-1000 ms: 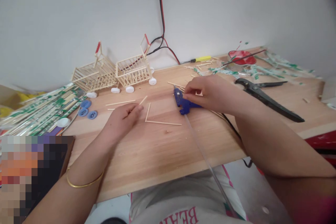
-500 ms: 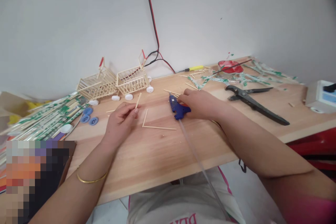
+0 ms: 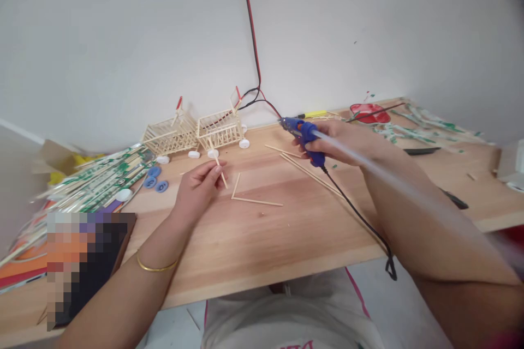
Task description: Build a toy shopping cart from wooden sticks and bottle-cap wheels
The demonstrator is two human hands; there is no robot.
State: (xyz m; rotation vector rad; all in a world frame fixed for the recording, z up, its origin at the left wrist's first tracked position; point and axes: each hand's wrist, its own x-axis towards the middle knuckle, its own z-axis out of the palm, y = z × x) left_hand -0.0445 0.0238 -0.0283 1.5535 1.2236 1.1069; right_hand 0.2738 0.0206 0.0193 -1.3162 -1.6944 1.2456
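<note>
Between the thumb and fingers of my left hand (image 3: pixel 201 185) is a short wooden stick (image 3: pixel 221 172), tilted over the table. My right hand (image 3: pixel 338 142) is wrapped round a blue glue gun (image 3: pixel 298 130), raised off the wood with its nozzle to the upper left. A long clear glue stick (image 3: pixel 376 177) runs out of the gun's back, and a black cord hangs from its handle. On the table between my hands, two thin sticks meet at a corner as an L shape (image 3: pixel 257 202). Longer loose sticks (image 3: pixel 313 175) lie below the gun.
Two small wooden-stick carts (image 3: pixel 172 136) with white wheels stand near the wall. Blue wheels (image 3: pixel 161 186) and wrapped sticks (image 3: pixel 102 180) lie at left, beside a dark blurred-out item (image 3: pixel 94 267). Torn wrappers (image 3: pixel 442 120) and a red packet (image 3: pixel 370 113) lie at back right. Black pliers are partly behind my right arm.
My right hand has taken up the glue gun from the table and turned it. The stick in my left hand now slants downward. The view has shifted a little.
</note>
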